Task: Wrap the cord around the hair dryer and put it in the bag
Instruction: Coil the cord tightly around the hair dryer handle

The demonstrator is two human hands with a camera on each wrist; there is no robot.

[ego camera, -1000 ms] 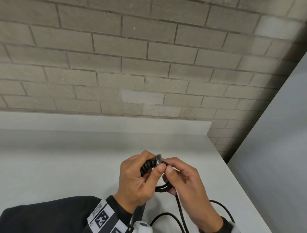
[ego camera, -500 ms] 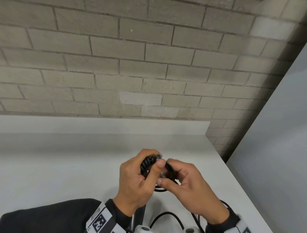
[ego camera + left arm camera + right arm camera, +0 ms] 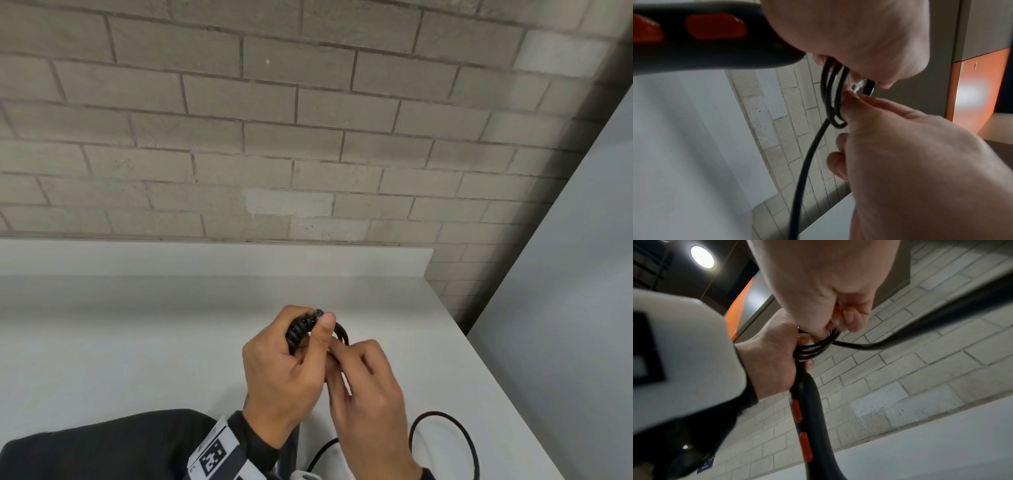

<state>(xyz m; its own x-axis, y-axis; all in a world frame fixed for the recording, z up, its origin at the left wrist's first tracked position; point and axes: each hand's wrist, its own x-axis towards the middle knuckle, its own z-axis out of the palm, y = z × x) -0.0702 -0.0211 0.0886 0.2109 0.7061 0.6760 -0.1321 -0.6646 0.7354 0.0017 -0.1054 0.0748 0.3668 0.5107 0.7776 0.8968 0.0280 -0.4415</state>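
Your left hand (image 3: 284, 373) clamps hair dryer (image 3: 809, 410) handle, few cord (image 3: 342, 334) loops already on, lower centre of head view. Right hand (image 3: 368, 387) pinches next loop. Plenty slack still trailing lower right over table (image 3: 137, 325). Bag nowhere in sight, so roughly halfway imo.

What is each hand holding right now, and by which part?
The left hand grips the hair dryer at the cord end of its handle, over the wound turns. The right hand pinches the cord at its loops there.
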